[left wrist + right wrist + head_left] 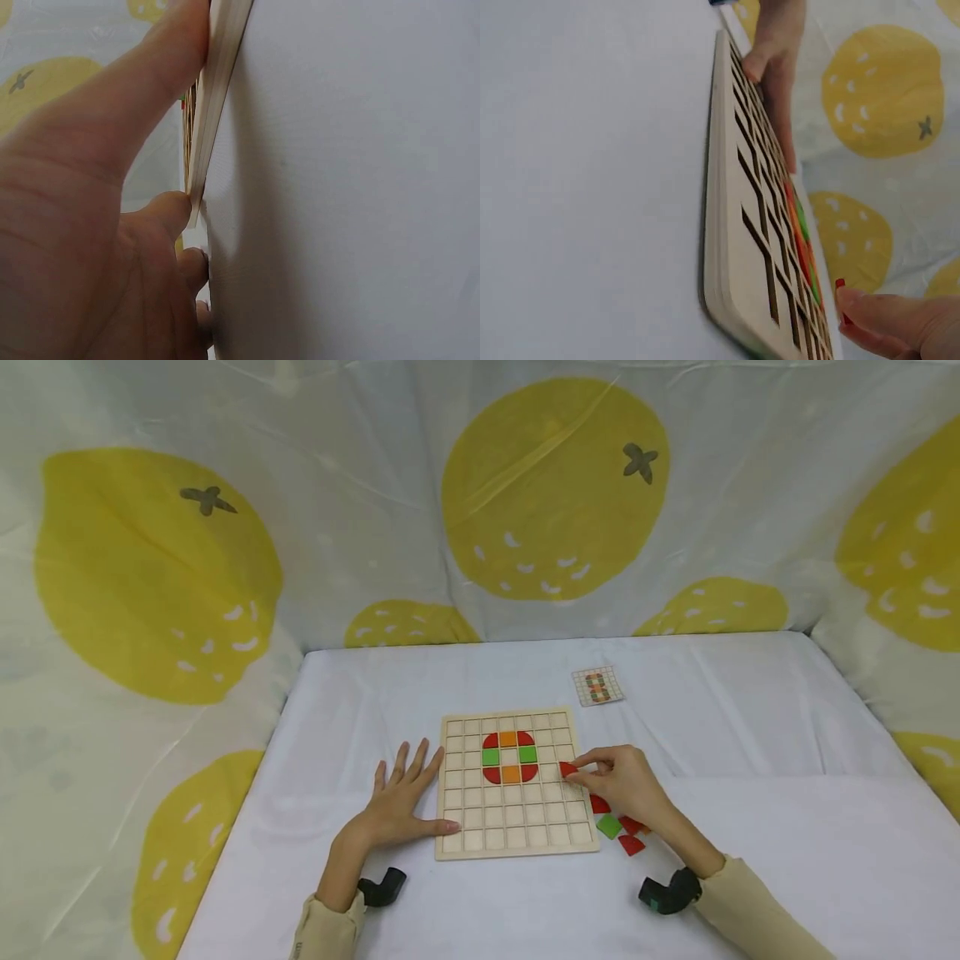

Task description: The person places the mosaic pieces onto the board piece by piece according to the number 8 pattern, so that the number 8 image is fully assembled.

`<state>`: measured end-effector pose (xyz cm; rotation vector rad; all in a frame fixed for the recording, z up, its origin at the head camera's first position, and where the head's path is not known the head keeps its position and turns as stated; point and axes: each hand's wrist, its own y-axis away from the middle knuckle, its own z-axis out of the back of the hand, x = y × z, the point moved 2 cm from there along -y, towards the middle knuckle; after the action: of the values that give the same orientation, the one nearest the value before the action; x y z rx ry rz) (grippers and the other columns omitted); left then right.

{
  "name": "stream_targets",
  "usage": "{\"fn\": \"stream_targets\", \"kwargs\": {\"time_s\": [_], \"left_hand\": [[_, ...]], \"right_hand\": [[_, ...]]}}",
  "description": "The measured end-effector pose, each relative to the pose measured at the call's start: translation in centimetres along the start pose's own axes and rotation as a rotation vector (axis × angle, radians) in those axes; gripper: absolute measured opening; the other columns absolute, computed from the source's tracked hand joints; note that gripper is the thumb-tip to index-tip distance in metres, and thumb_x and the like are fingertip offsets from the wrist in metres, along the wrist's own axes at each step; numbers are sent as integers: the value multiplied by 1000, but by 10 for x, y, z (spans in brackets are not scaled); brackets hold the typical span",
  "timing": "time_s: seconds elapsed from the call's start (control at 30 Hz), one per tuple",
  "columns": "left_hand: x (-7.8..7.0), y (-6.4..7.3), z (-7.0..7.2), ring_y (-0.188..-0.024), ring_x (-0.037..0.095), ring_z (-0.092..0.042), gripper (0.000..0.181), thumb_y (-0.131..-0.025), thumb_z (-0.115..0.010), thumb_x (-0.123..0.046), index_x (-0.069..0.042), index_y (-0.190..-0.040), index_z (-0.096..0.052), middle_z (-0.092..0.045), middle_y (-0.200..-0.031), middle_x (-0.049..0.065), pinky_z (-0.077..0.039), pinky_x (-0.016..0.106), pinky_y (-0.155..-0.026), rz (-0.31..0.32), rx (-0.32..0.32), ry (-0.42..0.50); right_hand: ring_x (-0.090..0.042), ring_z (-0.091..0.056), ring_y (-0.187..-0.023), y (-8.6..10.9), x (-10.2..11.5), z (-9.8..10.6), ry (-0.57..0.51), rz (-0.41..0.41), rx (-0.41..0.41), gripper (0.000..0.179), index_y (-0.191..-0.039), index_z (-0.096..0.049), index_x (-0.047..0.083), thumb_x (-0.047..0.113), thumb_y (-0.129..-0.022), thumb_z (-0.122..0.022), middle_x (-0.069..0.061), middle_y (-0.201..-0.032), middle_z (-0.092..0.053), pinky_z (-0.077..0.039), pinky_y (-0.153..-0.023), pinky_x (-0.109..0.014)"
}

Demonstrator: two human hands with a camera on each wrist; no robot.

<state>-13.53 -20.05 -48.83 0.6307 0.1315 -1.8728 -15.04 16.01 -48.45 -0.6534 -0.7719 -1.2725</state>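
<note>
A square wooden grid board (517, 816) lies on the white table. In its upper half, red quarter-round tiles (528, 773), orange tiles (508, 739) and green tiles (491, 757) form a ring around one bare cell. My left hand (396, 807) is spread at the board's left side, thumb over the lower left rim and fingertips by the left edge. Between thumb and fingers, my right hand (628, 783) pinches a red quarter-round tile (567, 769) above the board's right edge. The right wrist view shows this tile edge-on at the fingertips.
Loose tiles lie right of the board under my right wrist, among them a green tile (609, 826) and a red quarter-round tile (632, 845). Behind the board is a small pattern card (597, 686). A lemon-print cloth (555, 485) hangs behind the table.
</note>
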Motion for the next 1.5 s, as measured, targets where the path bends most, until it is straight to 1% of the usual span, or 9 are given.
{"fn": "stream_targets", "kwargs": {"time_s": [0.1,0.17,0.4,0.57,0.73,1.07,1.2,1.33,1.5], "left_hand": [[2,0,-1,-160,47,12,119,-81,-80,-63,-17,-168,-13,2,-175,15,9,75,-121,6,11,-3],[3,0,-2,-160,46,12,118,-81,-79,-63,-17,-168,-13,2,-175,15,10,74,-122,7,18,-2],[0,3,0,-160,47,11,119,-81,-81,-62,-15,-167,-14,1,-175,16,9,74,-121,3,16,4],[-1,5,2,-160,48,9,119,-80,-82,-60,-15,-167,-15,-1,-175,18,8,74,-121,-4,0,8],[0,4,0,-160,47,11,118,-80,-81,-61,-16,-167,-15,0,-175,16,9,74,-122,7,15,7],[-1,2,-1,-160,45,13,118,-82,-79,-63,-17,-168,-13,3,-176,14,10,73,-122,14,22,-9],[0,2,1,-160,46,11,118,-81,-80,-62,-16,-167,-15,0,-175,16,9,73,-122,1,-5,2],[1,3,-1,-160,49,8,118,-79,-82,-60,-14,-167,-17,-3,-175,19,8,75,-121,-20,-31,19],[1,0,0,-160,46,11,119,-80,-80,-63,-17,-168,-14,0,-175,16,9,74,-122,-5,-5,10]], "right_hand": [[-5,-27,-49,1,12,-20,-33,12,50,22,-97,-82,8,23,-82,-89,7,-52,-31,-22,-48,-19],[-5,-29,-51,3,17,-30,-17,14,57,19,-94,-83,11,23,-81,-90,7,-52,-32,-24,-50,-19],[-4,-32,-54,7,24,-48,37,27,31,16,-90,-83,14,22,-79,-91,7,-52,-35,-25,-53,-19],[-4,-31,-52,11,27,-52,62,28,9,16,-90,-83,13,21,-79,-91,7,-52,-35,-23,-52,-19],[-3,-29,-50,14,27,-54,72,24,-4,17,-92,-83,12,22,-80,-91,7,-51,-33,-21,-51,-19],[-2,-26,-47,15,25,-55,21,36,14,14,-97,-84,12,17,-85,-86,8,-49,-31,-20,-50,-18],[-3,-27,-48,11,27,-56,2,43,18,14,-98,-83,10,17,-85,-86,8,-50,-32,-20,-50,-18],[-3,-27,-49,10,27,-56,-20,24,32,14,-97,-83,9,16,-85,-86,8,-50,-33,-20,-50,-18],[-3,-28,-49,10,27,-56,-54,10,30,14,-97,-83,9,15,-84,-87,7,-50,-33,-19,-50,-19]]}}
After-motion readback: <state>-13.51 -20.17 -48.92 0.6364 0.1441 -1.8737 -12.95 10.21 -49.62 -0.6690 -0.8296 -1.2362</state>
